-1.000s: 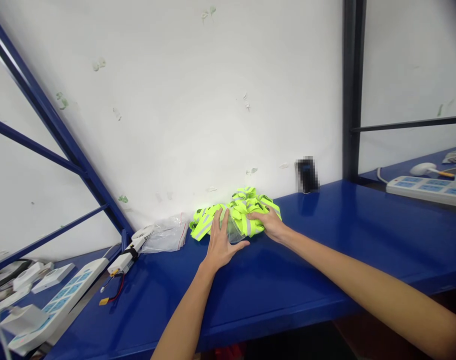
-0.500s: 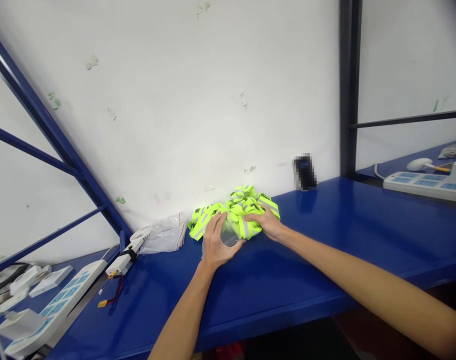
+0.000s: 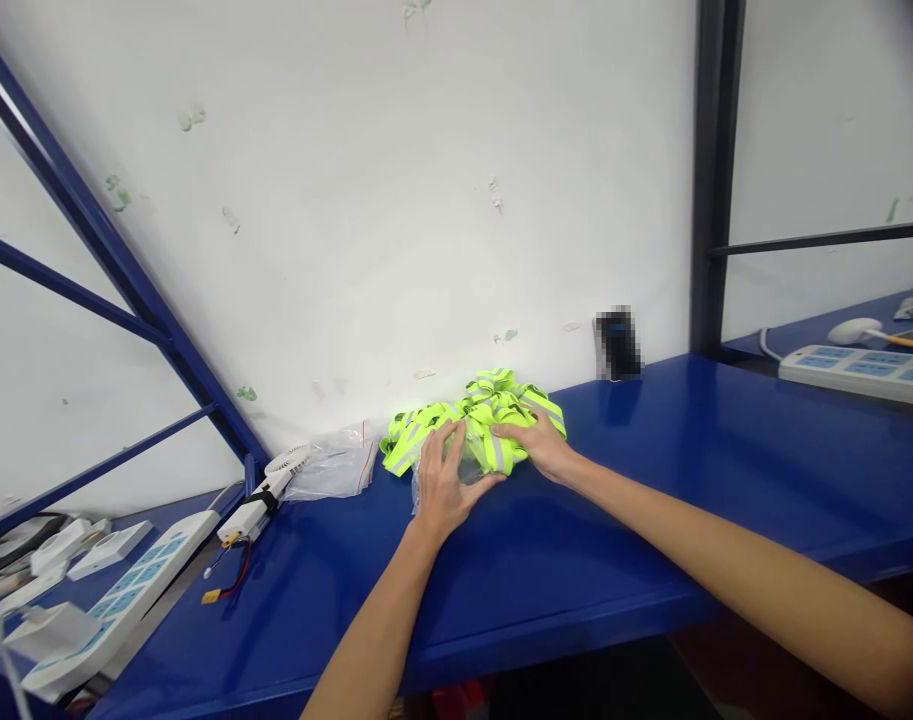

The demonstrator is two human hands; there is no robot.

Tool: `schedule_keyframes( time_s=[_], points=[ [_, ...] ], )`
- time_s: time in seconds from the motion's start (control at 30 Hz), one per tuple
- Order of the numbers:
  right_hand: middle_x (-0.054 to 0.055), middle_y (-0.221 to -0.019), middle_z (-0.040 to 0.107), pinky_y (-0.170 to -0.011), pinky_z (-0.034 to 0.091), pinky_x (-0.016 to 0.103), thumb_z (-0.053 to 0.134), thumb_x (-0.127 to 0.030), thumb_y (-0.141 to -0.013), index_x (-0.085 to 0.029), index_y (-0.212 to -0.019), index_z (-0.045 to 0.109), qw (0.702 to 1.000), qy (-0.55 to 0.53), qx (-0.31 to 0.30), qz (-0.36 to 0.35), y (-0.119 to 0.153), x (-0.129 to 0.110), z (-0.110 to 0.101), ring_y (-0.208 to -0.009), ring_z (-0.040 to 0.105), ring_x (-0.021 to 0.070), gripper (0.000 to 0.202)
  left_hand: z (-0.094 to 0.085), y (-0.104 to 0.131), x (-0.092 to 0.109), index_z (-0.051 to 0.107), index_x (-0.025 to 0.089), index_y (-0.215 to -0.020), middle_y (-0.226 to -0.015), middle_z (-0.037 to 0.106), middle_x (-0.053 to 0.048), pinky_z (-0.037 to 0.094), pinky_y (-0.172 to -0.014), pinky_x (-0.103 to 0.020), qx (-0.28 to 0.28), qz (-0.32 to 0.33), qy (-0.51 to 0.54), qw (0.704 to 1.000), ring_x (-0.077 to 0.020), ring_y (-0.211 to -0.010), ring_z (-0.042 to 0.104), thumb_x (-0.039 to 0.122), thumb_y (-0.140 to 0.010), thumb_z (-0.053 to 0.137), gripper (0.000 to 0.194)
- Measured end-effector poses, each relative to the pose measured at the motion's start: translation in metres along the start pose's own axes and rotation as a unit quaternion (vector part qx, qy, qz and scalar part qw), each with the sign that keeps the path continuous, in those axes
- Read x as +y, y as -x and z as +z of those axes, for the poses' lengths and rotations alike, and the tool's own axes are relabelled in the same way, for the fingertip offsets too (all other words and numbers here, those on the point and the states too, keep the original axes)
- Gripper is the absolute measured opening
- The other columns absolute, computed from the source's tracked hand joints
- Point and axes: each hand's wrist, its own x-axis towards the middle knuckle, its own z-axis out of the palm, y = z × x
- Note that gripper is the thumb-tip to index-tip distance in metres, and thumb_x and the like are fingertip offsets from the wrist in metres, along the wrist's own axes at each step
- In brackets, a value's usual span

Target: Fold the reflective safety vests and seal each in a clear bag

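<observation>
Left hand (image 3: 442, 480) pinches a clear bag (image 3: 463, 466) beside the vest pile (image 3: 477, 420); right hand (image 3: 540, 447) rests half-open on the pile. Nothing bagged yet.

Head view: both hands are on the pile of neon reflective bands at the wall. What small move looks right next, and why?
Probably draw one band clear toward the bench edge. The left hand lies over a clear plastic bag at the front of the reflective bands, while the right hand presses the pile's right side. The bands lie tangled, so separating one seems needed; whether the bag is open cannot be told.
</observation>
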Motion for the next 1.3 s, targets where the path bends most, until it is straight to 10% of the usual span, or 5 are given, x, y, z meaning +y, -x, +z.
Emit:
schedule_keyframes(
  time_s=[0.27, 0.6, 0.93, 1.3],
  points=[
    [0.006, -0.125, 0.059, -0.101, 0.042, 0.038, 0.071, -0.038, -0.073, -0.023, -0.125, 0.054, 0.988, 0.081, -0.018, -0.127, 0.014, -0.013, 0.008, -0.116, 0.054, 0.0234, 0.057, 0.003, -0.007, 0.006, 0.033, 0.023, -0.143, -0.135, 0.047, -0.015, 0.038, -0.106, -0.046, 0.004, -0.035, 0.038, 0.999, -0.0299, -0.129, 0.043, 0.057, -0.074, 0.067, 0.084],
    [0.007, -0.122, 0.062, -0.093, 0.05, 0.039, 0.086, -0.034, -0.054, -0.025, -0.14, 0.041, 0.989, -0.002, -0.131, 0.064, 0.007, -0.001, -0.003, -0.108, 0.061, 0.0255, 0.097, -0.001, -0.003, -0.006, 0.04, 0.024, -0.139, -0.132, 0.052, -0.012, 0.035, -0.107, -0.049, -0.049, -0.063, 0.028, 0.996, -0.0298, -0.125, 0.046, 0.059, -0.073, 0.066, 0.079],
    [0.011, -0.139, 0.05, -0.104, 0.041, 0.039, 0.086, -0.031, -0.051, -0.021, -0.142, 0.04, 0.997, 0.049, -0.001, 0.061, 0.01, -0.004, 0.004, -0.124, 0.05, 0.0264, 0.102, -0.004, -0.005, -0.001, 0.035, 0.024, -0.142, -0.135, 0.048, -0.013, 0.032, -0.108, -0.05, -0.074, -0.063, 0.042, 0.994, -0.03, -0.127, 0.043, 0.063, -0.071, 0.066, 0.086],
    [0.004, -0.111, 0.067, -0.089, 0.051, 0.041, 0.076, -0.023, -0.059, -0.027, -0.13, 0.054, 0.998, -0.009, -0.042, 0.045, 0.015, 0.007, 0.009, -0.099, 0.063, 0.0246, 0.074, -0.006, -0.005, 0.0, 0.023, 0.024, -0.146, -0.141, 0.044, -0.015, 0.025, -0.11, -0.056, -0.108, -0.086, 0.075, 0.988, -0.0333, -0.132, 0.039, 0.066, -0.064, 0.07, 0.103]
  ],
)
